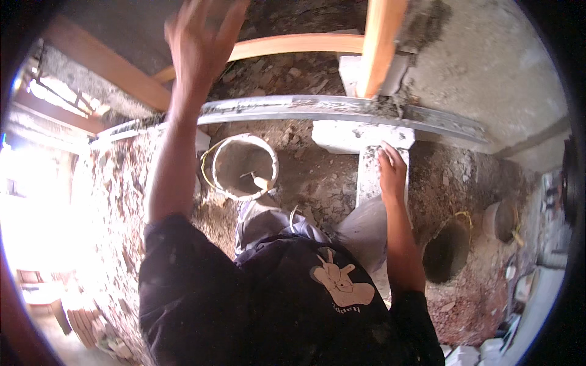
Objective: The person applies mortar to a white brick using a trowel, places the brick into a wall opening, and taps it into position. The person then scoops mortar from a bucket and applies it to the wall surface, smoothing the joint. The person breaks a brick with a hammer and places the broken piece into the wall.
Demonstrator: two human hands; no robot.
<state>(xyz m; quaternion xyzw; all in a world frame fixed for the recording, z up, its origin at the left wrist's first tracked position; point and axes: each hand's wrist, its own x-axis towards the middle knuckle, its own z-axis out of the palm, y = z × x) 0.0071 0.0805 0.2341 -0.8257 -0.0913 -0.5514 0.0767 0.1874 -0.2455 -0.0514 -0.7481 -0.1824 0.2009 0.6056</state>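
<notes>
"The long white block (368, 174) is lying just right of centre in the frame; what's crowding it?"

"Plenty! A second white block (339, 136) is lying crosswise at its upper end, and a metal rail (274, 110) is stretching across the upper frame, running just beyond both. An orange wooden post (383, 46) is rising at the top, right of centre. Left of centre, a white-rimmed bucket (274, 165) is standing on the rubble, a yellow cord (202, 161) looping beside it."

"And the hands?"

"The left hand (201, 43) is reaching to the top edge, left of centre, the forearm crossing over the rail, fingers spreading apart and blurring slightly. The right hand (394, 174) is hanging over the long block's upper end, fingers bending loosely, a little apart; whether they're touching it, I'm not managing to tell."

"How's that block looking?"

"It's showing a pale, straight-edged face with dark specks up top, and its lower stretch is disappearing behind a grey trouser leg (364, 235)."
</notes>
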